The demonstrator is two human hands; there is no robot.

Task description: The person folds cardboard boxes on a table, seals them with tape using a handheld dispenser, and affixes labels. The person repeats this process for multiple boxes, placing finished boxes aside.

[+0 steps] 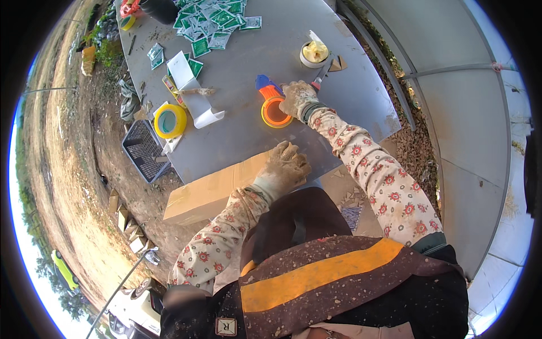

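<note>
My left hand (pixel 288 167), in a soiled work glove, lies with bent fingers over the right end of a long closed cardboard box (pixel 211 186). The box leans along the near edge of a grey table. Farther up, my gloved right hand (pixel 298 99) curls its fingers at the right side of an orange and blue tape dispenser (pixel 271 95). Part of the dispenser's rim is hidden by those fingers. Just beyond the knuckles is a knife (pixel 324 72) with a red and black handle, partly covered by the hand.
Green-and-white sachets (pixel 211 21) are heaped at the table's far side. A yellow tape roll (pixel 170 121) and a folded white paper (pixel 192 93) are on the left. A white tape roll (pixel 314 55) sits at the right. Below the table's left edge stands a grey plastic crate (pixel 146 150).
</note>
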